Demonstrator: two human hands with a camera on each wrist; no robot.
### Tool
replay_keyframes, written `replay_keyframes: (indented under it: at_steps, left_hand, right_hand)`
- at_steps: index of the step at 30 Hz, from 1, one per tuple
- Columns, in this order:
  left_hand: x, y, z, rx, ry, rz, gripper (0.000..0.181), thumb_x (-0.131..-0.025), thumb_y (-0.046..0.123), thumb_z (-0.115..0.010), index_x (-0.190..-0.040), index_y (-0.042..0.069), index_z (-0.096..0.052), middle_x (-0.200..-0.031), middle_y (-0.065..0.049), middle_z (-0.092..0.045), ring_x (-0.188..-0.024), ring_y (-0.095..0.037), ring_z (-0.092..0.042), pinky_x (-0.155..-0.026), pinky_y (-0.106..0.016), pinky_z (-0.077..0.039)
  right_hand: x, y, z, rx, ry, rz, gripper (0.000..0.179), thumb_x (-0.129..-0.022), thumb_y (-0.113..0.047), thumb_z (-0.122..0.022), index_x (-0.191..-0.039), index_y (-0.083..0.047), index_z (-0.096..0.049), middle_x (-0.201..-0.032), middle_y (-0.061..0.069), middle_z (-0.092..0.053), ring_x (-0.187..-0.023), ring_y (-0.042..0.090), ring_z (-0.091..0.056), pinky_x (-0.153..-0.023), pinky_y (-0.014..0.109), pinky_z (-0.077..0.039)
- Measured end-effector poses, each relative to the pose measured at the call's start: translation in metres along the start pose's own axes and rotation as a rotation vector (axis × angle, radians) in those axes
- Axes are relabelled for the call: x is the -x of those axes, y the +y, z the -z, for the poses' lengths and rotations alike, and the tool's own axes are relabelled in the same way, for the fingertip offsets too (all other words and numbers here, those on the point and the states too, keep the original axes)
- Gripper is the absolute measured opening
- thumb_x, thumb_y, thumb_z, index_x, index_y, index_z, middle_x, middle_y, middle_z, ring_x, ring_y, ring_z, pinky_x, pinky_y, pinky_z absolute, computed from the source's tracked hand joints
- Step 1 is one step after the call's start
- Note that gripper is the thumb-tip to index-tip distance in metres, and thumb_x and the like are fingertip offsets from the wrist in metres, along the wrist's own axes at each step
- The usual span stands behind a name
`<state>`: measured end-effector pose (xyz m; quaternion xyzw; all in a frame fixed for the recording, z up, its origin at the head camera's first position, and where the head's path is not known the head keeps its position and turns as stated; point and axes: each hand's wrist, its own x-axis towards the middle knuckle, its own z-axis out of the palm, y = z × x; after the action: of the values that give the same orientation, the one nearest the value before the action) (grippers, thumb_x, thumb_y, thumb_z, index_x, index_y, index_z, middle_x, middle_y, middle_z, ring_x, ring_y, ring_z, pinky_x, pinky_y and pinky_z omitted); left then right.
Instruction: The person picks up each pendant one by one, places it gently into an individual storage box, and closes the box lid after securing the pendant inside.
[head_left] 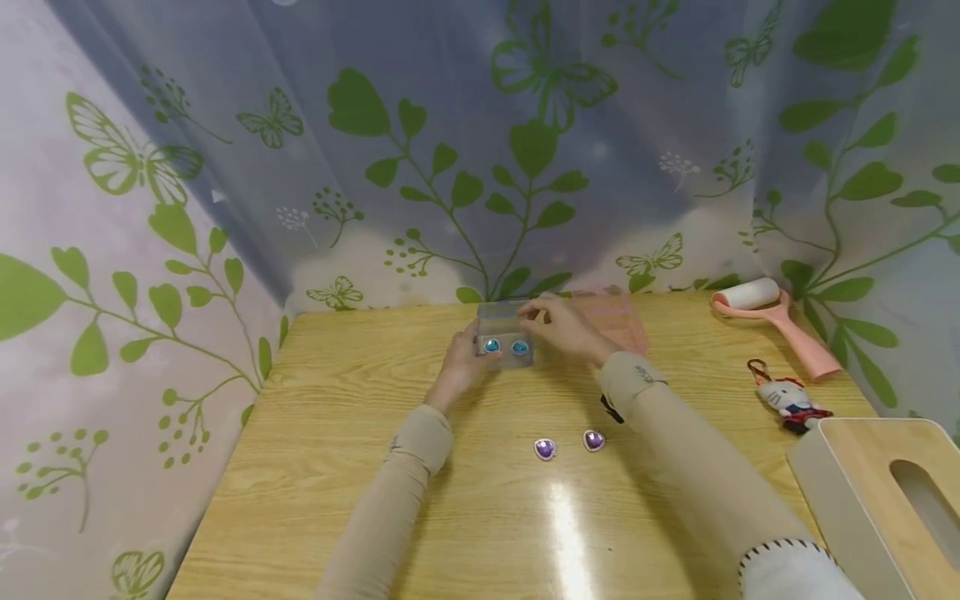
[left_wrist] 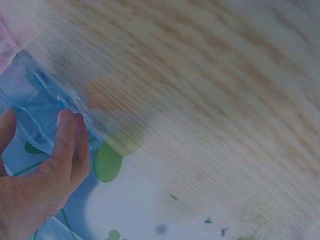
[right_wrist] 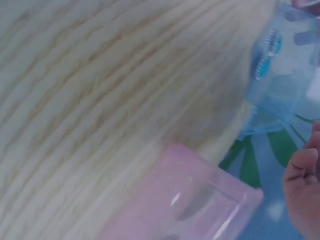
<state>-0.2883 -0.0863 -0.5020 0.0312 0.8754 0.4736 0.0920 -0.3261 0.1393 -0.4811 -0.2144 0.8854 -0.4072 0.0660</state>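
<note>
A clear bluish plastic box (head_left: pixel 515 360) is at the back of the table, and my left hand (head_left: pixel 462 364) grips it by its left side. Two blue gems with sparkly rims, the left gem (head_left: pixel 491 345) and the right gem (head_left: pixel 520 347), show at the box's near face. My right hand (head_left: pixel 564 327) has bent fingers over the box's back right part; whether they pinch anything is hidden. Nearer to me, two purple heart-shaped gems with pale beaded rims, one left (head_left: pixel 545 449) and one right (head_left: pixel 593 440), lie on the wooden table (head_left: pixel 360 392).
A clear pink plastic box (head_left: pixel 626 321) lies behind my right forearm. Farther right are a pink-handled lint roller (head_left: pixel 787 325), a cat doll keychain (head_left: pixel 789 400) and a tissue box (head_left: pixel 847 475) with a wooden top. A leaf-patterned curtain (head_left: pixel 450 167) hangs along the table's back edge.
</note>
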Motion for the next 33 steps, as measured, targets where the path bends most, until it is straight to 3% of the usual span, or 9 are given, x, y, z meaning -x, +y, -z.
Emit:
replay_keyframes:
  at_steps: [5,12,15,18,21,26,30,33]
  left_hand:
    - [-0.001,-0.003,0.0,0.036,0.006,-0.037,0.079,-0.099,0.008,-0.072,-0.164,-0.001,-0.029,-0.147,-0.031,-0.051,-0.131,-0.043,-0.062,-0.111,-0.049,-0.056]
    - [-0.001,-0.003,0.003,0.004,0.019,-0.025,0.078,-0.099,0.011,-0.073,-0.163,-0.002,-0.03,-0.147,-0.03,-0.055,-0.135,-0.043,-0.059,-0.119,-0.052,-0.048]
    - [-0.002,-0.002,0.003,0.0,0.019,-0.022,0.076,-0.099,0.011,-0.073,-0.162,-0.001,-0.032,-0.147,-0.029,-0.056,-0.135,-0.043,-0.059,-0.121,-0.053,-0.046]
    - [-0.002,-0.002,0.004,-0.013,0.018,-0.011,0.077,-0.099,0.012,-0.072,-0.163,0.0,-0.031,-0.149,-0.028,-0.055,-0.137,-0.042,-0.058,-0.122,-0.053,-0.045]
    - [-0.002,-0.002,0.004,-0.018,0.016,-0.003,0.077,-0.099,0.013,-0.072,-0.163,0.0,-0.03,-0.15,-0.027,-0.055,-0.138,-0.042,-0.057,-0.122,-0.053,-0.045]
    - [0.002,-0.001,0.003,-0.034,0.016,-0.007,0.079,-0.1,0.017,-0.072,-0.166,0.007,-0.028,-0.151,-0.026,-0.05,-0.139,-0.042,-0.053,-0.123,-0.057,-0.041]
    - [0.011,0.002,0.006,-0.072,0.014,-0.004,0.084,-0.102,0.029,-0.07,-0.168,0.013,-0.021,-0.162,-0.023,-0.038,-0.149,-0.044,-0.044,-0.126,-0.062,-0.036]
    - [0.017,0.006,0.007,-0.094,0.025,-0.043,0.083,-0.102,0.033,-0.069,-0.168,0.014,-0.021,-0.165,-0.021,-0.033,-0.151,-0.044,-0.041,-0.126,-0.061,-0.036]
  right_hand:
    - [0.016,-0.003,0.015,-0.131,0.16,-0.032,0.037,-0.109,-0.027,-0.061,-0.143,-0.012,-0.062,-0.128,0.011,-0.064,-0.105,0.026,-0.058,-0.087,0.04,-0.052]
    - [0.041,0.012,0.035,-0.24,0.446,-0.041,0.044,-0.107,-0.027,-0.063,-0.146,-0.008,-0.059,-0.135,0.02,-0.063,-0.117,0.032,-0.06,-0.104,0.045,-0.05]
    - [0.051,0.024,0.043,-0.218,0.503,-0.07,0.053,-0.105,-0.026,-0.068,-0.152,-0.008,-0.053,-0.144,0.023,-0.055,-0.128,0.037,-0.054,-0.111,0.052,-0.046]
    - [0.06,0.036,0.05,-0.137,0.46,-0.144,0.074,-0.1,-0.031,-0.074,-0.162,-0.011,-0.039,-0.158,0.025,-0.04,-0.144,0.043,-0.042,-0.121,0.062,-0.038]
    - [0.068,0.046,0.055,-0.068,0.33,-0.205,0.092,-0.098,-0.033,-0.077,-0.168,-0.009,-0.023,-0.168,0.03,-0.02,-0.155,0.051,-0.026,-0.126,0.071,-0.026]
    - [0.078,0.06,0.057,-0.136,0.176,-0.218,0.1,-0.097,-0.022,-0.078,-0.17,-0.012,-0.01,-0.173,0.033,0.005,-0.16,0.057,-0.006,-0.126,0.076,-0.015]
    - [0.086,0.066,0.06,-0.23,0.125,-0.199,0.105,-0.095,-0.015,-0.078,-0.171,-0.018,-0.005,-0.175,0.028,0.008,-0.162,0.052,0.003,-0.128,0.075,-0.008]
    - [0.09,0.069,0.063,-0.26,0.086,-0.178,0.105,-0.097,-0.012,-0.075,-0.171,-0.016,0.0,-0.177,0.024,0.003,-0.163,0.049,0.003,-0.13,0.072,-0.005]
